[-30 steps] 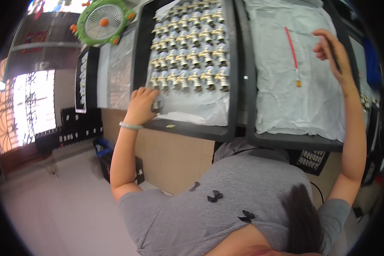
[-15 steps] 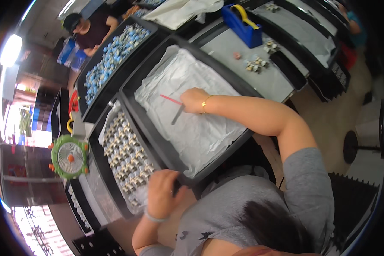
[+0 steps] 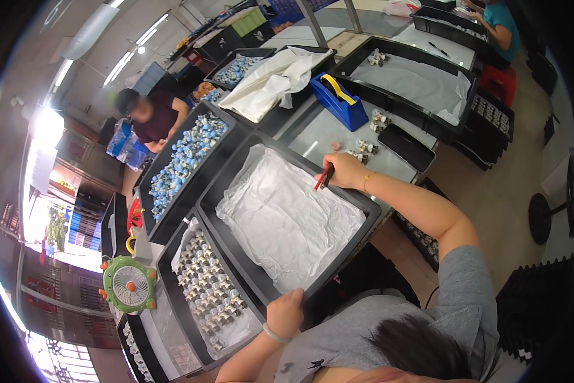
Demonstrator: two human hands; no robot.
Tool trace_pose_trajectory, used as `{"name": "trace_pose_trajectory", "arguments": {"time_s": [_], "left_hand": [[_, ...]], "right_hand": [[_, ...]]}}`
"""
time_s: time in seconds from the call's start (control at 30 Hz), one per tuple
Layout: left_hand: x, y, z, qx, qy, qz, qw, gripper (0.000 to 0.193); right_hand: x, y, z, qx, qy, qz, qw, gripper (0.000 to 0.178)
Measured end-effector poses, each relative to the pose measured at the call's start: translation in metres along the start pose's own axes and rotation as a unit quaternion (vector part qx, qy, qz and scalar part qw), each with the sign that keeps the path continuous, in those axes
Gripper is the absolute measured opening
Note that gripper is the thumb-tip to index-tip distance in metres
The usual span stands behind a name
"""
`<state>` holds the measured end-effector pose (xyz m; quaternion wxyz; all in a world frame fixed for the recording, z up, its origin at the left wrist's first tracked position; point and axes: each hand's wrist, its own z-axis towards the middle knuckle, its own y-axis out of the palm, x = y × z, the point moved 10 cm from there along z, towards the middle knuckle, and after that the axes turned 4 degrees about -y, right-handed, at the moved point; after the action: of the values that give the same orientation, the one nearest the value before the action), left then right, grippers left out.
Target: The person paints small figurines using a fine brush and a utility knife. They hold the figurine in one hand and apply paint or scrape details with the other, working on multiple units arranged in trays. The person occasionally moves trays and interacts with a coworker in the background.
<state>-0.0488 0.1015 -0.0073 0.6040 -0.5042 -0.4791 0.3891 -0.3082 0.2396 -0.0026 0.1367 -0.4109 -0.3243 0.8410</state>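
Observation:
My right hand (image 3: 346, 171) is closed around a slim red-and-black tool (image 3: 324, 179), whose exact kind I cannot make out. It hovers over the right rim of a black tray (image 3: 236, 255) lined with crumpled white paper (image 3: 287, 217). At the tray's near left corner my left hand (image 3: 286, 314) grips the rim, its fingertips partly hidden. To the left, a second black tray (image 3: 167, 263) holds rows of small metal-and-white parts (image 3: 207, 284). Several similar loose parts (image 3: 363, 148) lie on the table beyond my right hand.
A black bin of blue-and-white parts (image 3: 188, 163) stands at the far left, near a seated person (image 3: 154, 118). A blue tape dispenser (image 3: 341, 105) and a dark phone-shaped slab (image 3: 406, 147) lie beyond. A green fan (image 3: 128, 284) is at left. Another paper-lined tray (image 3: 408, 83) sits at far right.
My right hand has moved right, from above the tray's middle to its right rim, with the tool. My left hand has come onto the near corner. The whole view has shifted.

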Motion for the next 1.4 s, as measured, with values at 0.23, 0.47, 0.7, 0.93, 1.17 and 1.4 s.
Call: {"name": "trace_pose_trajectory", "arguments": {"time_s": [0.23,0.47,0.7,0.93,1.17,1.4], "left_hand": [[0.002,-0.005,-0.004,0.044,-0.033,-0.014,0.998,0.010],[0.016,-0.027,-0.024,0.097,0.023,0.008,0.995,0.014],[-0.008,-0.145,0.052,0.232,0.046,0.088,0.968,0.026],[-0.030,-0.194,0.250,0.346,0.045,-0.010,0.937,0.020],[-0.041,-0.158,0.441,0.299,0.024,0.068,0.951,0.022],[-0.003,-0.120,0.506,0.248,0.013,0.085,0.965,0.026]], "right_hand": [[0.022,0.019,-0.005,-0.061,0.019,0.081,0.995,0.032],[-0.042,-0.047,-0.018,0.012,-0.047,0.173,0.984,0.031],[-0.059,-0.159,0.053,0.126,-0.090,0.243,0.958,0.023],[-0.029,-0.248,-0.042,0.341,-0.007,0.333,0.879,0.008],[0.066,-0.273,-0.341,0.551,0.300,0.003,0.779,0.013],[0.142,-0.183,-0.541,0.581,0.493,-0.016,0.647,0.011]]}}
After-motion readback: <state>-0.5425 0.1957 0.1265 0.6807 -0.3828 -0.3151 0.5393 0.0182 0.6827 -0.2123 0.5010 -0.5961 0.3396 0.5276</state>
